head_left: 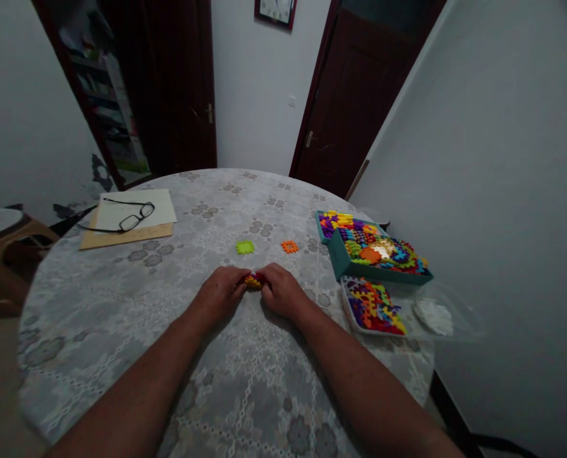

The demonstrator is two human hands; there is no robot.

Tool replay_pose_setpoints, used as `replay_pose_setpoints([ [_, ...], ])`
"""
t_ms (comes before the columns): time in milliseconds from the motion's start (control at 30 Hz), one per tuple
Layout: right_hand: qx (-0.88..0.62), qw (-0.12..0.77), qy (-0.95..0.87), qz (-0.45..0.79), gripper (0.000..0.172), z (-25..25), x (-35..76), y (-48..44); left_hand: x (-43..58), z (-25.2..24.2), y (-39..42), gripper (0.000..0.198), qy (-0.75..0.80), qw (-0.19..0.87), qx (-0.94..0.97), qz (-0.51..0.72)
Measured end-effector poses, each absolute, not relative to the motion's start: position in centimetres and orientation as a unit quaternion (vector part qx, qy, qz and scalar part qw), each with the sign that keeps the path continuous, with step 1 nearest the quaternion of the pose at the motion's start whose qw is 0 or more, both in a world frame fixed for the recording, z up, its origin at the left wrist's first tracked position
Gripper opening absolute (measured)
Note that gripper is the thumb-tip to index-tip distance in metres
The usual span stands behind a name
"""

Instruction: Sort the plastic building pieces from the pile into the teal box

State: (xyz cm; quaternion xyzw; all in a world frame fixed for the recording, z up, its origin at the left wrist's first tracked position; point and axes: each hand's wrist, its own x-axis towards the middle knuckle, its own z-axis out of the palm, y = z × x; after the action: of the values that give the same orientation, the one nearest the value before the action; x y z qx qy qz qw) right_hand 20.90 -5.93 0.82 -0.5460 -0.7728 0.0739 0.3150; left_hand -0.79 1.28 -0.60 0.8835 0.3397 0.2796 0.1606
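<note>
Over the near middle of the table, my left hand [222,287] and my right hand [281,287] are closed on the two sides of a small cluster of toothed plastic building pieces [253,281]. Yellow-orange and red parts of it show between my fingers; the rest is hidden by them. Just beyond my hands a lime-green toothed plastic piece [245,247] lies flat on the tablecloth. To its right lies an orange toothed ring piece [289,246] with an open centre.
Right of my arms, a teal box [383,273] and a clear plastic tub [347,305] hold many colourful pieces. A further blue tray [319,226] stands behind them. At left, black glasses [130,222] rest on papers [163,207]. A patterned cloth covers the round table [207,401].
</note>
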Motion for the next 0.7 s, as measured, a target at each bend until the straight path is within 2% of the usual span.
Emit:
replay_pose_setpoints([
  [133, -0.538, 0.304, -0.782, 0.084, 0.049, 1.2, 19.9, -6.2, -0.7, -0.1, 1.1, 0.034, 0.352, 0.176, 0.875, 0.283],
  [333, -0.585, 0.267, -0.761, 0.082, 0.04, 1.8, 19.0, -6.1, -0.5, 0.5, 1.1, 0.033, 0.326, 0.198, 0.876, 0.295],
  [433, -0.608, 0.247, -0.751, 0.077, 0.041, 2.1, 18.8, -6.0, -0.5, 0.6, 1.2, 0.048, 0.348, 0.196, 0.873, 0.279],
  [533, -0.625, 0.211, -0.749, 0.067, 0.032, 2.8, 18.7, -6.3, -0.5, 0.4, 1.3, 0.065, 0.348, 0.211, 0.871, 0.276],
  [700, -0.645, 0.149, -0.746, 0.072, 0.025, 5.6, 19.2, -8.0, -0.4, 0.5, 1.2, 0.066, 0.298, 0.238, 0.878, 0.289],
])
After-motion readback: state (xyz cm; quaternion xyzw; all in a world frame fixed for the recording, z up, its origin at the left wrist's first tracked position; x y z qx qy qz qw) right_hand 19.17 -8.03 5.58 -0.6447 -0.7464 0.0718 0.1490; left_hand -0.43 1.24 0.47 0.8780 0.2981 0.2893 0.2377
